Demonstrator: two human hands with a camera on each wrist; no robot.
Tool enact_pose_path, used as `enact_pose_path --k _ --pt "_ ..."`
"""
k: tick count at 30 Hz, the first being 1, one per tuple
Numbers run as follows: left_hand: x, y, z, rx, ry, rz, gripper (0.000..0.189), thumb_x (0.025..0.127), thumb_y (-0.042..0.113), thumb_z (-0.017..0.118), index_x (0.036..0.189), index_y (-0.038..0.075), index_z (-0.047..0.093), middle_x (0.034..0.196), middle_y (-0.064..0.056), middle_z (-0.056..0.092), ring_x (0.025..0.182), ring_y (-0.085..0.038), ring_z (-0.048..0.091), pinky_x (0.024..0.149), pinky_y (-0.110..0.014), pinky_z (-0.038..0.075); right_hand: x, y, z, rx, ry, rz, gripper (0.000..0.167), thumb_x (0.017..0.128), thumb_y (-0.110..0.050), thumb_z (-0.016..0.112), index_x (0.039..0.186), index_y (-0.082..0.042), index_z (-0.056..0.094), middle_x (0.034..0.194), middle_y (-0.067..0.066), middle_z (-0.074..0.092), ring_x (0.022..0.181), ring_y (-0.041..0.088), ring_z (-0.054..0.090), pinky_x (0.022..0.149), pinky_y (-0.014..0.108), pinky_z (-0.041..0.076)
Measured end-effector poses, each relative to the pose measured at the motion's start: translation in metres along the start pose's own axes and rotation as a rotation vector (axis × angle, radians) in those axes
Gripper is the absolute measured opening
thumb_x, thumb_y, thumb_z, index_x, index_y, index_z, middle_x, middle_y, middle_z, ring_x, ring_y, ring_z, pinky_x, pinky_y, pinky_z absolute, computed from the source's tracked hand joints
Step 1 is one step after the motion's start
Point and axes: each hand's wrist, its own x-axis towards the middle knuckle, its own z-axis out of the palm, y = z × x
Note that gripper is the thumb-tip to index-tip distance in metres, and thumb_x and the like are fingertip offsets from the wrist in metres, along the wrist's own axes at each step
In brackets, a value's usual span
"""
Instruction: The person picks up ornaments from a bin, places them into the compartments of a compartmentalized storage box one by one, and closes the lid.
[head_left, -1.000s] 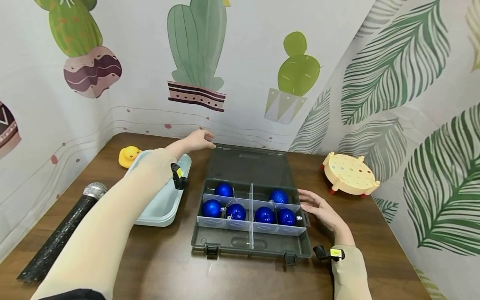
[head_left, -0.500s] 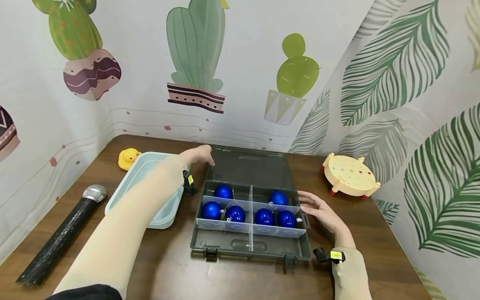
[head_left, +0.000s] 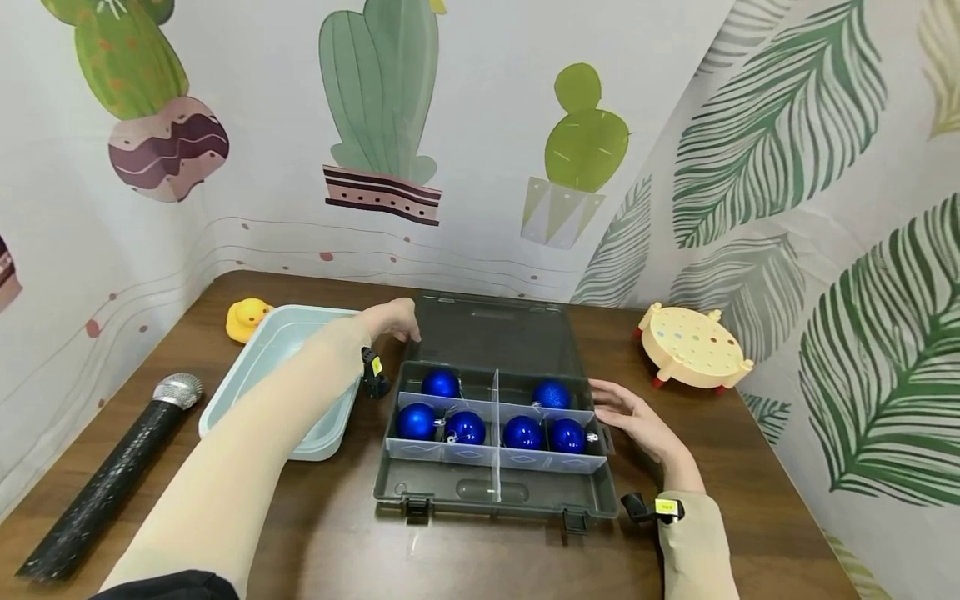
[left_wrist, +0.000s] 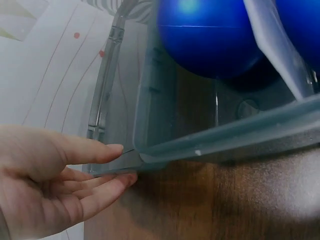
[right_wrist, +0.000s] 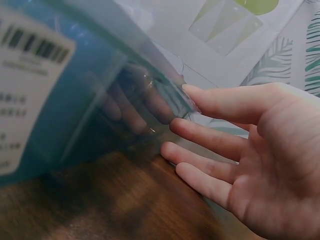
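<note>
A dark see-through plastic organizer box (head_left: pixel 438 479) lies with its lid (head_left: pixel 495 333) folded back toward the wall. Several blue bauble ornaments (head_left: pixel 465 427) sit in its back and middle compartments, between pale dividers (head_left: pixel 442 450). My left hand (head_left: pixel 393 318) is at the lid's left edge; in the left wrist view its thumb (left_wrist: pixel 100 151) lies above the edge and the fingers below, pinching it. Along the box's right side, my right hand (head_left: pixel 637 421) touches the wall with extended fingers (right_wrist: pixel 207 137), the thumb up at the rim. A white barcode label (right_wrist: pixel 32 95) shows on that side.
A pale blue tray (head_left: pixel 330 446) stands left of the box, partly behind the left forearm. Beyond it is a yellow rubber duck (head_left: pixel 246 319), and at far left lies a microphone (head_left: pixel 112 475). A small cream stool-like toy (head_left: pixel 693 343) stands at back right.
My left hand has come down and toward me from above the lid's far left corner to its left edge, fingers closing there. The right hand has stayed by the box.
</note>
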Motion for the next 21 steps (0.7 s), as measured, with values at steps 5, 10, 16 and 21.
enact_pose_path --k 5,10,16,21 --pt "0.018 -0.017 0.000 -0.009 0.015 0.020 0.091 0.078 -0.004 0.075 0.147 -0.016 0.018 0.154 -0.033 0.020 0.066 -0.022 0.064 0.064 -0.030 0.059 0.002 0.000 0.001 0.019 0.003 0.004 0.056 0.098 -0.008 0.055 0.147 0.005 0.033 0.139 0.033 0.045 0.109 0.003 0.061 0.092 0.019 0.050" --pt "0.050 -0.037 -0.002 -0.070 0.015 0.023 0.089 0.075 -0.010 0.073 0.144 -0.019 0.018 0.149 -0.037 0.024 0.068 -0.026 0.066 0.059 -0.030 0.058 0.002 0.000 0.001 0.027 0.003 -0.005 0.055 0.098 -0.008 0.054 0.146 0.005 0.033 0.137 0.026 0.051 0.109 0.004 0.062 0.092 0.019 0.050" --pt "-0.037 0.022 -0.003 0.031 0.065 -0.018 0.071 0.081 -0.012 0.065 0.142 -0.017 0.030 0.151 -0.032 0.032 0.084 -0.028 0.069 0.069 -0.029 0.060 0.001 -0.001 0.000 0.021 0.001 -0.019 0.054 0.098 -0.008 0.054 0.146 0.006 0.034 0.135 0.019 0.055 0.109 0.004 0.062 0.092 0.019 0.050" --pt "-0.076 0.045 -0.002 0.038 0.113 0.001 0.060 0.082 -0.014 0.060 0.138 -0.019 0.037 0.145 -0.033 0.039 0.072 -0.018 0.069 0.066 -0.021 0.058 0.001 0.000 -0.001 0.018 0.010 -0.003 0.054 0.098 -0.007 0.054 0.146 0.006 0.034 0.137 0.028 0.050 0.108 0.004 0.062 0.091 0.020 0.050"
